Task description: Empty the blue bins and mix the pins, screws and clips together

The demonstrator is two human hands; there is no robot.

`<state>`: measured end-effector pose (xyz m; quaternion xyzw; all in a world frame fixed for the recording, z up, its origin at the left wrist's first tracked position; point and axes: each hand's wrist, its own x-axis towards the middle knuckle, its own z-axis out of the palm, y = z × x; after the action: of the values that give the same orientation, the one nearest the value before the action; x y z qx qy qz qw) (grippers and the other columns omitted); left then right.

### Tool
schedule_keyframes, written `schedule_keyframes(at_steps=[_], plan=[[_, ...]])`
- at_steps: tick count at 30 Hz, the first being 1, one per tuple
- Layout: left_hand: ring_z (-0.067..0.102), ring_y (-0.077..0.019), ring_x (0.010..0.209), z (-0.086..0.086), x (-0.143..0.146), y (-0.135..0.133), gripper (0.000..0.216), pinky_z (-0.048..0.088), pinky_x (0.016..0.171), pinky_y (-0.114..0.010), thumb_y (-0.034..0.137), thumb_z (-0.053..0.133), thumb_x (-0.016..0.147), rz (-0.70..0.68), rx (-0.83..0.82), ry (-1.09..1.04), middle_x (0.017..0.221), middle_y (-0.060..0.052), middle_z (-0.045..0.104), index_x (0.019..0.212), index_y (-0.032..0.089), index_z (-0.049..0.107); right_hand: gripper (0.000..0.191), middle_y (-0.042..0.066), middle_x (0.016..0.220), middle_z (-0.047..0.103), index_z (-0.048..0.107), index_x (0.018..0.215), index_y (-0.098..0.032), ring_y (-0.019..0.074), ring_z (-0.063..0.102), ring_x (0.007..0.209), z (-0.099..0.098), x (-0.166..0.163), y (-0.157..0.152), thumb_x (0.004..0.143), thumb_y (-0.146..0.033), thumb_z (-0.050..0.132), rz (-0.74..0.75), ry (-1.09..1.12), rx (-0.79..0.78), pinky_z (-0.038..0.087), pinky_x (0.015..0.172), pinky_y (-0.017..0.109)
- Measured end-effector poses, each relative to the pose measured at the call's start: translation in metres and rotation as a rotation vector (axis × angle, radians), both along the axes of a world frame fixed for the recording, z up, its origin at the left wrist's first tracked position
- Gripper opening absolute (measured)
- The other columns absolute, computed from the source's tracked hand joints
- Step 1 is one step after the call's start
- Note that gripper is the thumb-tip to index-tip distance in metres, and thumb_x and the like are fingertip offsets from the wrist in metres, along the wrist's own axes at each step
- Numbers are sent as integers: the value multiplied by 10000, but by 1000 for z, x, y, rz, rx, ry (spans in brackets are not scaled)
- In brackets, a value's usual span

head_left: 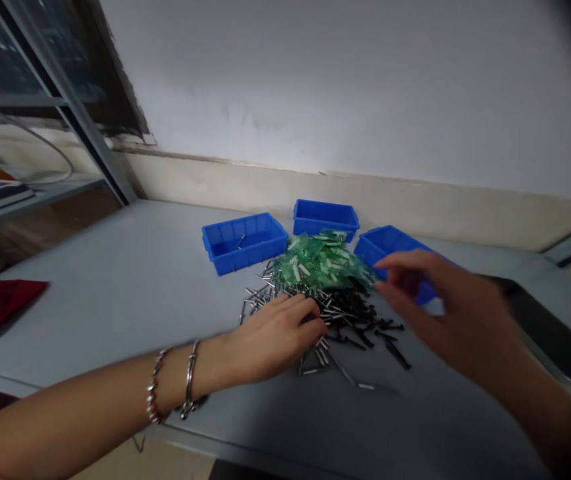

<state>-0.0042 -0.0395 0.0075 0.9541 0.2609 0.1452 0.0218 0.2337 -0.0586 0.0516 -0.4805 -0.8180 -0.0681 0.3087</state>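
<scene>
My left hand (282, 337) rests on a heap of small silver metal pins (260, 293), its fingers curled down into them; what they grip is hidden. Black screws (360, 327) lie just right of those fingers. Behind the metal parts is a pile of small green plastic packets (315, 260) with white strips on them. My right hand (455, 313) hovers at the right side of the pile, slightly blurred, thumb and forefinger brought close in a pinch. Anything between those fingertips is too small to make out. A blue bin (380, 243) stands partly behind this hand.
Another blue bin (245, 260) at the left holds a few small metal pieces. A third blue bin (325, 230) stands at the back by the wall. A red packet (2, 303) lies on the grey table (130, 287) at far left. A dark flat object (550, 327) is at right.
</scene>
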Motion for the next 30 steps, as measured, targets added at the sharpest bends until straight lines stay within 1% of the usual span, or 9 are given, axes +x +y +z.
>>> schedule_keyframes(at_steps=[2, 3, 4, 8, 14, 18, 23, 27, 30], plan=[[495, -165, 811, 0, 0, 1, 183, 434, 709, -304, 212, 399, 913, 18, 6, 22, 951, -51, 550, 967, 172, 569, 146, 5, 740, 611, 567, 949, -213, 120, 572, 609, -6, -23, 13, 871, -294, 473, 157, 3, -46, 460, 531, 236], [493, -169, 816, 0, -1, 2, 184, 430, 709, -308, 223, 396, 917, 25, 7, 33, 947, -51, 549, 959, 172, 567, 131, 9, 761, 620, 574, 923, -220, 130, 583, 636, -11, -30, 14, 865, -290, 480, 222, -34, -71, 461, 537, 245], [492, -172, 820, 0, -1, 3, 181, 428, 710, -311, 229, 398, 918, 33, 7, 42, 944, -51, 550, 946, 170, 566, 120, 11, 776, 624, 582, 905, -229, 146, 598, 687, -18, -34, 14, 863, -277, 481, 252, -81, -148, 471, 571, 261], [488, -166, 814, 0, -2, 5, 149, 423, 715, -301, 202, 419, 907, 44, -20, 52, 922, -51, 547, 900, 160, 562, 115, 11, 800, 633, 603, 878, -244, 185, 611, 731, -38, -36, 4, 830, -321, 533, 309, -150, -273, 489, 600, 300], [487, -169, 814, -4, -4, 7, 140, 409, 703, -305, 162, 428, 881, 42, -3, 42, 887, -45, 543, 927, 168, 560, 120, 3, 813, 632, 611, 826, -240, 201, 612, 790, -40, -40, -1, 750, -330, 635, 384, -214, -336, 494, 653, 324], [491, -166, 828, -5, -4, 8, 146, 410, 716, -303, 149, 432, 873, 34, -10, 32, 904, -46, 548, 946, 173, 556, 152, 7, 852, 629, 614, 858, -252, 207, 607, 808, -42, -42, -3, 723, -313, 647, 400, -239, -372, 491, 702, 357], [487, -170, 811, -6, -5, 7, 146, 408, 709, -309, 136, 446, 854, 42, -33, 29, 900, -43, 548, 951, 177, 547, 64, 16, 835, 630, 604, 831, -235, 201, 604, 800, -47, -44, -3, 792, -239, 554, 396, -229, -317, 489, 679, 339], [481, -174, 798, -8, -5, 7, 150, 398, 695, -309, 123, 441, 849, 50, -31, 12, 870, -35, 545, 954, 183, 530, 100, 20, 807, 628, 603, 839, -233, 209, 601, 760, -49, -44, -2, 809, -313, 550, 377, -220, -259, 487, 652, 345], [481, -172, 808, -8, -5, 7, 170, 398, 699, -305, 111, 430, 851, 46, -38, -30, 884, -35, 546, 984, 178, 513, 154, 30, 795, 623, 597, 841, -234, 207, 594, 733, -47, -43, -1, 851, -334, 479, 302, -203, -206, 481, 632, 341]])
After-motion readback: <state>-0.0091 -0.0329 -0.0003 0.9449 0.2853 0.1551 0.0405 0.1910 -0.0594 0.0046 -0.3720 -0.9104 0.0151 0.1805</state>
